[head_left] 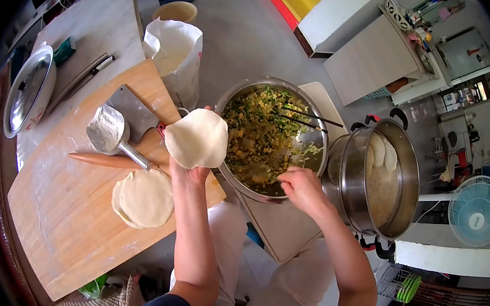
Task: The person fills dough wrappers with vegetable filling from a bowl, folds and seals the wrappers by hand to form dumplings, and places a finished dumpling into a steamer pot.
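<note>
My left hand [197,175] held up a dough round [196,138] at the bowl's left edge, while my right hand [305,188], nearer the filling [265,125], was clenched on what looked like a spoon [259,172], its head leftward toward the round. Beyond my grips, the bowl [315,148] spread ahead, the steamer [343,177] stood close on the right, and the wooden board [74,213] lay left.

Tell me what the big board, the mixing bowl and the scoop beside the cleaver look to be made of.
Board: wood, smooth and matte, going by its warm tan colour and faint grain-like lines. Mixing bowl: polished metal, probably stainless steel, as its bare wall shines. Scoop: silvery metal, dulled by whitish smears; which metal stays open.
</note>
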`<state>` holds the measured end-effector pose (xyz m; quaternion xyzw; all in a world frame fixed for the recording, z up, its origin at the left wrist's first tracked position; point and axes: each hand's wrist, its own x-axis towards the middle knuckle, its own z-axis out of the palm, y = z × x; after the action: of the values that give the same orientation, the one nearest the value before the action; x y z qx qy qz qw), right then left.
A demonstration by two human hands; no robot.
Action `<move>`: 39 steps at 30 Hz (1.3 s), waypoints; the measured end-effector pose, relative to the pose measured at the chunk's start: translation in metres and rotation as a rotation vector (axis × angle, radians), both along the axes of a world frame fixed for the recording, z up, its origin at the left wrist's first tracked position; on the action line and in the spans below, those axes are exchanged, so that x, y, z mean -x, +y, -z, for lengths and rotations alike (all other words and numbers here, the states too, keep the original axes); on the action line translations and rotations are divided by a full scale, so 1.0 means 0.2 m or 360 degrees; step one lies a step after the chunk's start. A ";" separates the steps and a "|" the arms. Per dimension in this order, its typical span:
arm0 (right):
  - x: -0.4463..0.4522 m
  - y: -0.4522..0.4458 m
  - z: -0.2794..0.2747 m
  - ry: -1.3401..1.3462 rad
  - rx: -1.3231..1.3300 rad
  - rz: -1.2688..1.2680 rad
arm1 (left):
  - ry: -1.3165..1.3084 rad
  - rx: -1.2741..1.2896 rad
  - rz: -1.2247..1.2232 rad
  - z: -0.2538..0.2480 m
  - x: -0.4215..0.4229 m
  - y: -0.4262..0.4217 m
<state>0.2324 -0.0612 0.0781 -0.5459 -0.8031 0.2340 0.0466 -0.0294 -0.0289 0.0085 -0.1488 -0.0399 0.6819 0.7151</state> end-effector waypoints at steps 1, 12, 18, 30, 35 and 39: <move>-0.02 0.01 0.04 -0.0070 0.0046 -0.0054 | -0.0008 0.0013 -0.0026 0.05 0.00 0.00; -0.20 0.21 0.15 -0.1020 -0.0480 0.0138 | 0.0154 0.0016 -0.0051 0.04 0.01 -0.03; -0.06 0.07 0.05 -0.0305 0.0194 0.0176 | 0.0250 0.0012 0.0032 -0.01 -0.03 0.00; -0.20 0.32 -0.04 -0.1297 -0.0502 0.0082 | 0.0256 -0.0153 -0.0030 -0.03 -0.04 -0.01; -0.13 0.15 0.03 -0.1066 0.0014 0.0103 | 0.0230 -0.0085 -0.0019 -0.03 -0.03 -0.01; -0.11 0.20 0.01 -0.0281 0.0228 0.0299 | 0.0239 0.0071 -0.0058 0.06 -0.04 0.01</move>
<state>0.2549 -0.0215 0.0763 -0.6390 -0.7307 0.2365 -0.0416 -0.0221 -0.0277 -0.0042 -0.1125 0.0263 0.7047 0.7000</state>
